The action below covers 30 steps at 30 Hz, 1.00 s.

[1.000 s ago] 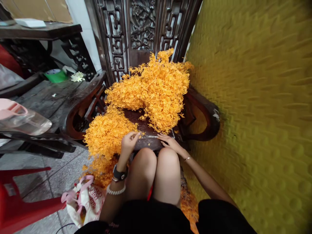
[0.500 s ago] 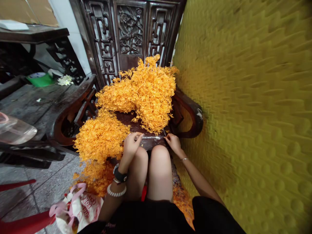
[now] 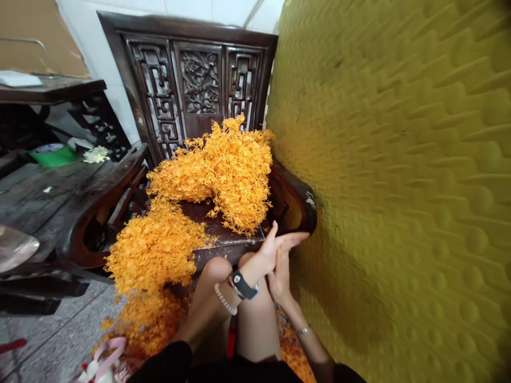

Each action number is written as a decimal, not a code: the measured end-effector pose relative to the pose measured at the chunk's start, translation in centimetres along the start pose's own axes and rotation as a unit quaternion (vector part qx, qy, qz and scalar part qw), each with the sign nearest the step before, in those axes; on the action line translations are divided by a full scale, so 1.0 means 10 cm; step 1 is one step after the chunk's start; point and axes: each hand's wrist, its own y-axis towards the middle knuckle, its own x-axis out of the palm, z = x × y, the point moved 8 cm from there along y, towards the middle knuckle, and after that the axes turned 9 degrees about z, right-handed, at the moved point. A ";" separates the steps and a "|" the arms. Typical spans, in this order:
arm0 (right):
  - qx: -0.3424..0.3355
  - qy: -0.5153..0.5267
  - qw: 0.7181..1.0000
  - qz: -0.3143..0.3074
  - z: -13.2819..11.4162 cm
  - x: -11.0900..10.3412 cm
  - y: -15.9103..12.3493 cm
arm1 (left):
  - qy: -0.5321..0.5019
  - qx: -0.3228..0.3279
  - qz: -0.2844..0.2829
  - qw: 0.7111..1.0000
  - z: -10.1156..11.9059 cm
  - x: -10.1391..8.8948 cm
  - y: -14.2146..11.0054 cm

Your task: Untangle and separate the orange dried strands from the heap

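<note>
Holding nothing: left hand [image 3: 265,254] and right hand [image 3: 280,279] touching, fingers [image 3: 293,239] together, over the knees [image 3: 215,270], just beside orange blossoms [image 3: 223,175] heaped on a carved chair seat [image 3: 225,227] and spilling over its edge.

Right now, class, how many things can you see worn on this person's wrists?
3. A black wristwatch and a beaded bracelet are on the left wrist; a thin bracelet is on the right wrist. Another may be hidden beside the watch.
</note>
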 end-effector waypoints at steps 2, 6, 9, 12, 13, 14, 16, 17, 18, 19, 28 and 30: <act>0.053 0.038 0.998 -0.016 0.00 -0.04 -0.13 | -0.018 0.055 -0.047 0.997 0.17 0.03 -0.09; 0.107 0.096 0.989 -0.036 -0.39 -0.06 -0.12 | 0.080 0.175 -0.099 0.976 0.27 0.04 -0.36; 0.007 0.126 0.992 0.031 -0.90 -0.15 0.05 | 0.238 0.178 -0.029 0.954 0.09 -0.10 -0.38; -0.157 -0.018 0.980 0.124 -1.10 -0.25 0.11 | 0.318 0.140 0.004 0.938 -0.10 -0.31 -0.24; -0.159 -0.099 0.979 0.086 -0.98 -0.16 0.13 | 0.329 0.135 0.018 0.934 -0.12 -0.41 -0.17; -0.137 -0.138 0.980 0.045 -0.78 -0.09 0.16 | 0.340 0.132 0.043 0.930 -0.14 -0.53 -0.08; -0.103 -0.185 0.977 -0.004 -0.37 0.02 0.21 | 0.364 0.118 0.114 0.917 -0.14 -0.82 0.11; -0.090 -0.213 0.973 -0.021 -0.17 0.06 0.24 | 0.374 0.111 0.149 0.908 -0.14 -0.95 0.20; -0.081 -0.243 0.966 -0.031 0.00 0.11 0.29 | 0.382 0.107 0.176 0.901 -0.13 -1.06 0.28; -0.076 -0.271 0.959 -0.033 0.14 0.15 0.35 | 0.387 0.105 0.196 0.895 -0.13 -1.15 0.34; -0.030 -0.391 0.916 -0.084 0.54 0.50 0.91 | 0.408 0.123 0.278 0.861 -0.03 -1.29 0.48; -0.014 -0.385 0.915 -0.118 0.53 0.48 0.93 | 0.407 0.123 0.316 0.848 0.03 -1.33 0.47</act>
